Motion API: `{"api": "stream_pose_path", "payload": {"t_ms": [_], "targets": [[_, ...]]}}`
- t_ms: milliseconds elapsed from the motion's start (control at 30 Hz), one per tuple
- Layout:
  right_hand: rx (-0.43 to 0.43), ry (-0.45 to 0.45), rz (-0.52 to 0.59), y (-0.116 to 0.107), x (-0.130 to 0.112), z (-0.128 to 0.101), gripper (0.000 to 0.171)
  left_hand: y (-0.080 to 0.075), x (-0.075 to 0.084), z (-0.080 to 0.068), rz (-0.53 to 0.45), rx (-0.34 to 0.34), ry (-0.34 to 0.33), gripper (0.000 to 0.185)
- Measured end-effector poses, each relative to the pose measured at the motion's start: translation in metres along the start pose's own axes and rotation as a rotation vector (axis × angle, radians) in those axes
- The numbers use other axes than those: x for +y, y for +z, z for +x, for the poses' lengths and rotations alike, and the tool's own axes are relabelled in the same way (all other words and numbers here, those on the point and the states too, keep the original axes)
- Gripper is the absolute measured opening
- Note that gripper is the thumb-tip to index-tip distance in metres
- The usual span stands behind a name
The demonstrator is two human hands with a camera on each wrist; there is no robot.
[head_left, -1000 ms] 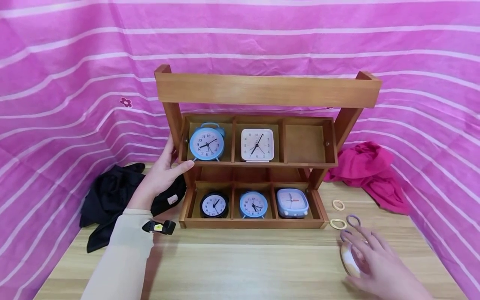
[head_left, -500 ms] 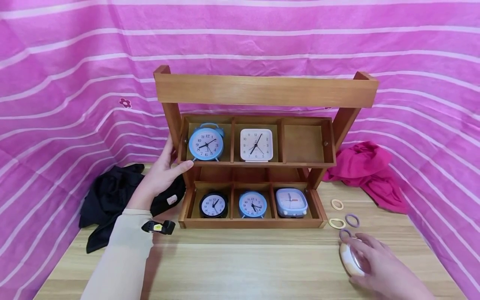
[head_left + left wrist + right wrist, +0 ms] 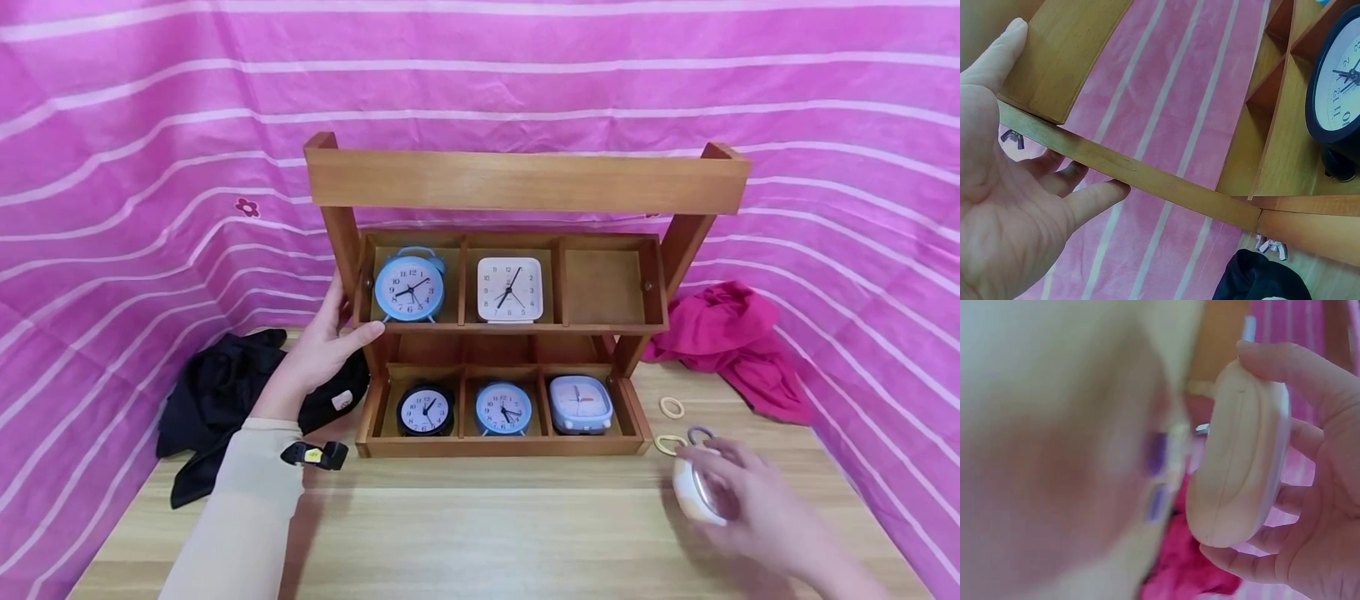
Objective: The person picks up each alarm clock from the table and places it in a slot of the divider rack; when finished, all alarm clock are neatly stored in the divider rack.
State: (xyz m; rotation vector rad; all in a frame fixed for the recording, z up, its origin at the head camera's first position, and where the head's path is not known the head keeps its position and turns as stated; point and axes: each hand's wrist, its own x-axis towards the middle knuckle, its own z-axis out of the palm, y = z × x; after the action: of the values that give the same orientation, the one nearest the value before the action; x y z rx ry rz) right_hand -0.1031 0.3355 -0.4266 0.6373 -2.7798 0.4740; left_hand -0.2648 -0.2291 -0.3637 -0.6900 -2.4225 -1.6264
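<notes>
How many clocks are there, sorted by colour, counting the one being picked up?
Blue round: 2, top left and bottom middle
White square: 1
Black round: 1
Pale blue square: 1
Cream, held in the right hand: 1
Total: 6

The person is wearing a long, light cream sleeve (image 3: 247, 500) on the left arm, reaching down to the wrist. A small black strap (image 3: 315, 455) with a yellow spot is sitting at its cuff. The left hand (image 3: 318, 354) and the right hand (image 3: 757, 508) are wearing no gloves or rings.
</notes>
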Motion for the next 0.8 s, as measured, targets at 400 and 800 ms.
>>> {"api": "stream_pose_path", "payload": {"t_ms": [400, 800], "targets": [[0.277, -0.223, 0.007, -0.089, -0.042, 0.101, 0.092, 0.001, 0.000, 0.001, 0.007, -0.001, 0.000, 0.097], [0.302, -0.088, 0.032, -0.082, -0.071, 0.189, 0.092, 0.000, -0.002, 0.001, -0.032, 0.001, 0.040, 0.099]]}}
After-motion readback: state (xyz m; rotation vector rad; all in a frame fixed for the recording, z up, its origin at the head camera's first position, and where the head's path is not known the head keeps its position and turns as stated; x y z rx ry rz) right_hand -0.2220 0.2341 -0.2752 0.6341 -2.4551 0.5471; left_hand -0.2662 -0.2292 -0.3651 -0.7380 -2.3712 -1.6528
